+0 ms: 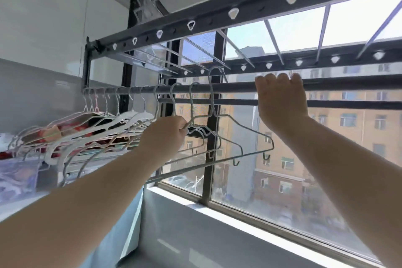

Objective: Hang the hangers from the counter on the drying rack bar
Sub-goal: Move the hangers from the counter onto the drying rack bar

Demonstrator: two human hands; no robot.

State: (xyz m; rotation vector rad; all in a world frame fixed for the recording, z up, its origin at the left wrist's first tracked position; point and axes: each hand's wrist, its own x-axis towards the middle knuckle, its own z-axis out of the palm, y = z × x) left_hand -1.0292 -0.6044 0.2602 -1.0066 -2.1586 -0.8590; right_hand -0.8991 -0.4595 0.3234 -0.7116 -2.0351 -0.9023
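**A:** What are your hands doing?

**B:** My left hand (165, 135) is out in front of me. Its thumb and fingers pinch the shoulder wire of a pale wire hanger (211, 102), close beside the twisted neck. My right hand (282, 98) is higher and off to the right. Its fingers are curled over the top of the dark round metal bar (239, 87) of the drying rack, and its back faces me.

**A:** Is that hanger on the bar?

**B:** Its hook stands higher than the bar, so it isn't resting there. I can't tell whether the hook is in front of the bar or behind it. The hanger's body tilts, with the right shoulder reaching down towards the glass.

**A:** And the other hangers?

**B:** A row of white plastic and thin wire hangers (134, 115) hangs from the same bar, to the left of the one I hold. Their hooks sit side by side along it, and the nearest ones are just beside my left hand. Their bodies fan out low and to the left, overlapping each other.

**A:** What's around the bar?

**B:** Above it runs the rack's dark flat frame with white triangular inserts (233, 13), and thin pale rods cross between its two rails. Behind the bar is a large dark-framed window (282, 180).
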